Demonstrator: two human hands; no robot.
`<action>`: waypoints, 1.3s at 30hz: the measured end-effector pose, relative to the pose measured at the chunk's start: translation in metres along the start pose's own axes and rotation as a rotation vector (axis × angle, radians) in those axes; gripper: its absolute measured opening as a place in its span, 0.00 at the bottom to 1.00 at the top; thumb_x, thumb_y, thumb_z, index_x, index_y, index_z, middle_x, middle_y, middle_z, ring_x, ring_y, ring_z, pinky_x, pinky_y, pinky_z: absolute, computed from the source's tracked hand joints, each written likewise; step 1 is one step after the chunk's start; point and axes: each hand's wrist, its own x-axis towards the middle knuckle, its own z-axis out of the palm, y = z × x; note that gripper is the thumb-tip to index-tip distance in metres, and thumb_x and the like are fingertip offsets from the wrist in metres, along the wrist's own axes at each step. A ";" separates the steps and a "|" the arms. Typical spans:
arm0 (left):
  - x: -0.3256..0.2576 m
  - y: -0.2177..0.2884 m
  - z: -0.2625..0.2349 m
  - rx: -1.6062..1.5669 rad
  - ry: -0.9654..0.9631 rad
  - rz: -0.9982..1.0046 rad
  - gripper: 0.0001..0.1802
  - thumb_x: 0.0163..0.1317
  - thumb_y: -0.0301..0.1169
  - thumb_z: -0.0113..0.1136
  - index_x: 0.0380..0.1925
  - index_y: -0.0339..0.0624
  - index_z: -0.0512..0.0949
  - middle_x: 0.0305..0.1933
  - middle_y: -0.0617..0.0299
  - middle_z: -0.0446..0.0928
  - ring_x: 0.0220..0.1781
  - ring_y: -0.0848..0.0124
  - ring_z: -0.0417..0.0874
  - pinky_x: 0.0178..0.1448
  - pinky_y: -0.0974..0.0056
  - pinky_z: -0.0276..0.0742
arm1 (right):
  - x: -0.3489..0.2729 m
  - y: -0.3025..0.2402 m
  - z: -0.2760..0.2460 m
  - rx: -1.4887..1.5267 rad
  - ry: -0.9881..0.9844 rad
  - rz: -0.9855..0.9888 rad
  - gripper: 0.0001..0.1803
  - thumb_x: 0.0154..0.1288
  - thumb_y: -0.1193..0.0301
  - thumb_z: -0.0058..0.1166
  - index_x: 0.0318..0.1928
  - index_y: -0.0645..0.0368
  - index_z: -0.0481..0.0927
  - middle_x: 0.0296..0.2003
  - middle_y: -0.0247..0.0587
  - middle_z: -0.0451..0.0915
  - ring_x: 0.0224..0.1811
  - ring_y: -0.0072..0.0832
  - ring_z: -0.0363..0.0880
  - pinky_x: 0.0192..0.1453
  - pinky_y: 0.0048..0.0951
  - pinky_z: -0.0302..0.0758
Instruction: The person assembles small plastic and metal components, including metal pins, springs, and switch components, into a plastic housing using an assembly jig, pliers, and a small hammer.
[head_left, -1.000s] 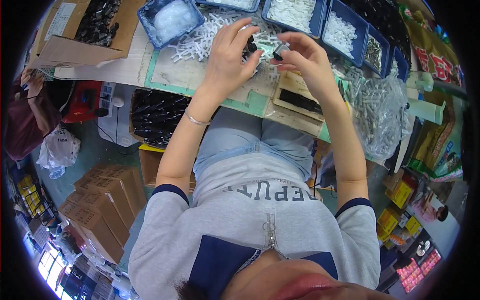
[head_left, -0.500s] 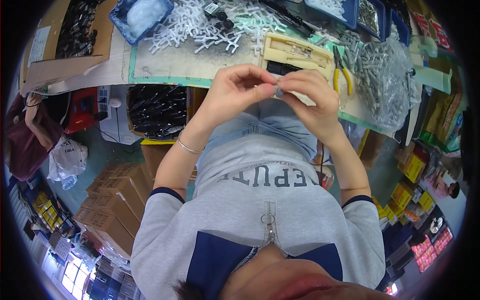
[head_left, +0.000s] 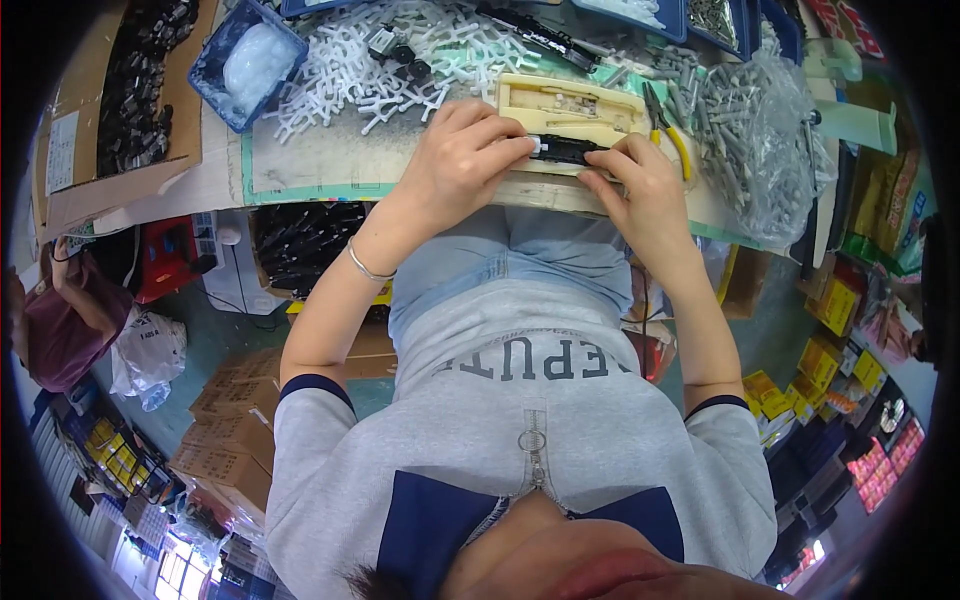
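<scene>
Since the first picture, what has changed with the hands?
The left hand and right hand moved from the white branched parts toward the body, met, then separated to the black piece in the cream fixture. The blue tub and bagged grey parts stayed put.

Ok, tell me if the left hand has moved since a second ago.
Yes: the left hand has moved from the white parts toward the person, now at the cream fixture.
</scene>
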 end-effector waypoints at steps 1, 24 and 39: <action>0.001 -0.001 -0.001 0.005 -0.032 0.004 0.10 0.49 0.27 0.66 0.34 0.46 0.82 0.38 0.65 0.80 0.44 0.66 0.78 0.50 0.58 0.69 | 0.001 0.000 -0.001 0.007 -0.007 -0.007 0.09 0.53 0.70 0.63 0.34 0.60 0.81 0.30 0.40 0.74 0.36 0.38 0.74 0.41 0.37 0.71; 0.185 -0.047 0.034 0.526 -0.043 0.033 0.05 0.49 0.30 0.65 0.24 0.42 0.82 0.36 0.62 0.75 0.43 0.63 0.74 0.48 0.59 0.67 | 0.156 0.147 -0.064 -0.695 0.149 -0.016 0.06 0.52 0.69 0.56 0.27 0.58 0.80 0.31 0.41 0.81 0.40 0.39 0.76 0.47 0.41 0.66; 0.219 -0.055 0.070 0.622 -0.166 -0.089 0.04 0.41 0.28 0.60 0.18 0.40 0.81 0.28 0.55 0.81 0.37 0.60 0.80 0.47 0.59 0.68 | 0.152 0.145 -0.065 -0.390 0.190 0.155 0.05 0.52 0.75 0.52 0.28 0.62 0.79 0.30 0.53 0.81 0.36 0.49 0.80 0.43 0.45 0.76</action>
